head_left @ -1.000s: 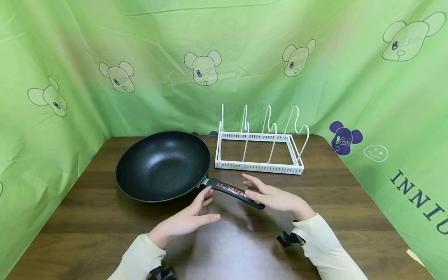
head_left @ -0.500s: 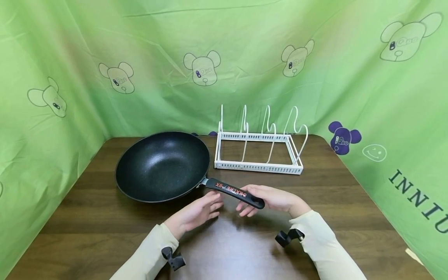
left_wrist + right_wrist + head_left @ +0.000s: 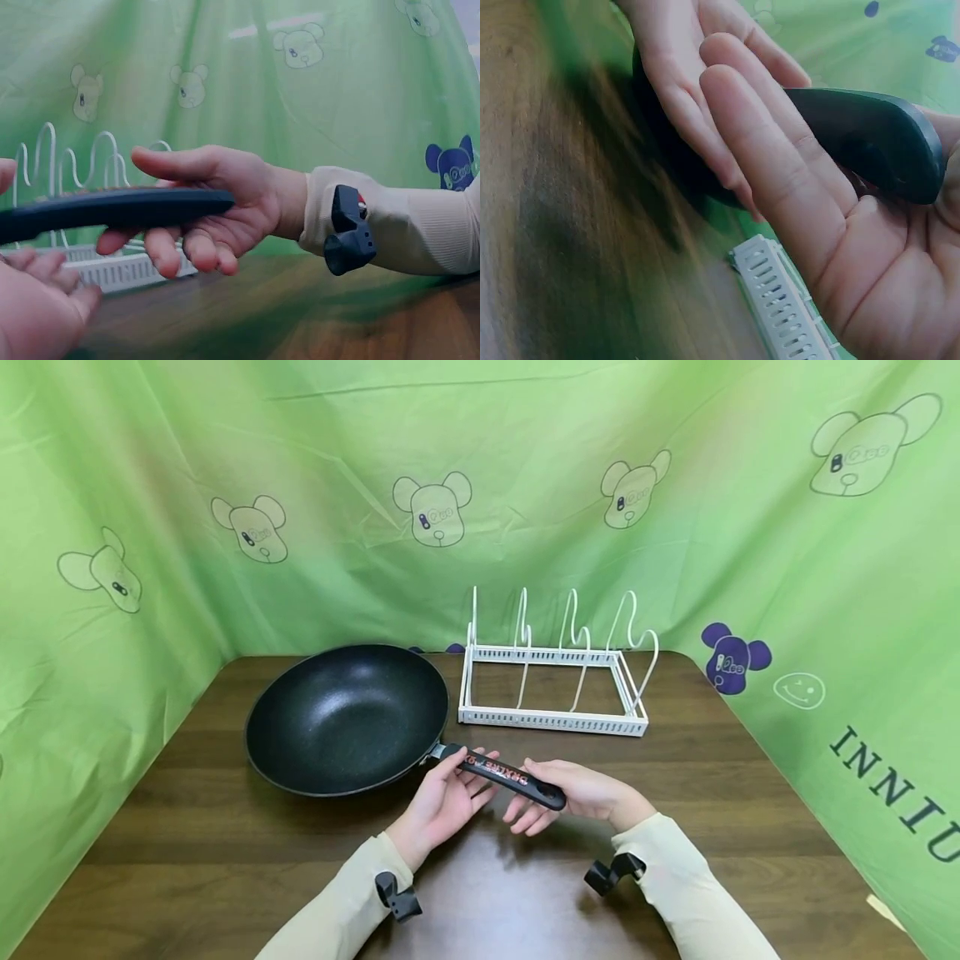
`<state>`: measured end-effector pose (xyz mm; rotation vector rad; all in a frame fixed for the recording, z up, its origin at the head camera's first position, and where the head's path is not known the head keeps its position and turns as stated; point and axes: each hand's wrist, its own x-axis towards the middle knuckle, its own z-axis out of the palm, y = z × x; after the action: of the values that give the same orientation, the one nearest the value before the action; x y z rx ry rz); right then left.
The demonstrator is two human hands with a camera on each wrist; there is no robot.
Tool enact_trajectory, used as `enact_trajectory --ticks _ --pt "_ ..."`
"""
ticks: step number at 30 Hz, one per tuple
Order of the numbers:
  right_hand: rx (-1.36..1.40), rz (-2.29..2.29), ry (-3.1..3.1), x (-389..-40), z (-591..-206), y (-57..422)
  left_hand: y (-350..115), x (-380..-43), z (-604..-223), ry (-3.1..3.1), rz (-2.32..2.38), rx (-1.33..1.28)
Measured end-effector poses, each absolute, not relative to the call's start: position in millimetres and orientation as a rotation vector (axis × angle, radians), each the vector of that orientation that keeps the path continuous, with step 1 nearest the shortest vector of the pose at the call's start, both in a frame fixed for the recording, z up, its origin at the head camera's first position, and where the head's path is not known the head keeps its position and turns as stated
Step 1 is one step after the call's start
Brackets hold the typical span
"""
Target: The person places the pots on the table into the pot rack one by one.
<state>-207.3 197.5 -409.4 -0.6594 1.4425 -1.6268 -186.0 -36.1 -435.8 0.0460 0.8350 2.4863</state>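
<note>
A black wok (image 3: 345,718) stands on the left of the table, its black handle (image 3: 517,778) with red lettering pointing right and toward me. My left hand (image 3: 444,806) is at the pan end of the handle, thumb over it and relaxed fingers spread beneath. Around the far end is my right hand (image 3: 588,797). In the left wrist view the right thumb is raised above the handle, while the fingers extend below it. The right wrist view shows two right fingers (image 3: 772,172) nearly straight beside the handle end (image 3: 885,142).
Behind the handle, toward the back of the wooden table (image 3: 187,835), stands a white wire pan rack (image 3: 555,720) with several upright curved dividers. A green printed curtain (image 3: 337,568) encloses the table at the back and sides.
My left hand has moved right and up, bringing its thumb over the handle. My right hand has shifted from above the handle end to lower, fingers now beneath it. The wok stays put.
</note>
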Motion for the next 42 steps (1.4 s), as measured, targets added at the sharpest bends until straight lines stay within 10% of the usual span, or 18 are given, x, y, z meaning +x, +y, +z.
enact_trajectory --ticks 21,42 --pt "-0.661 -1.678 1.315 -203 -419 191 -26 -186 -447 0.543 2.688 0.073" --pt "-0.75 -1.735 1.451 -195 -423 178 -37 -191 -456 0.675 2.626 0.634"
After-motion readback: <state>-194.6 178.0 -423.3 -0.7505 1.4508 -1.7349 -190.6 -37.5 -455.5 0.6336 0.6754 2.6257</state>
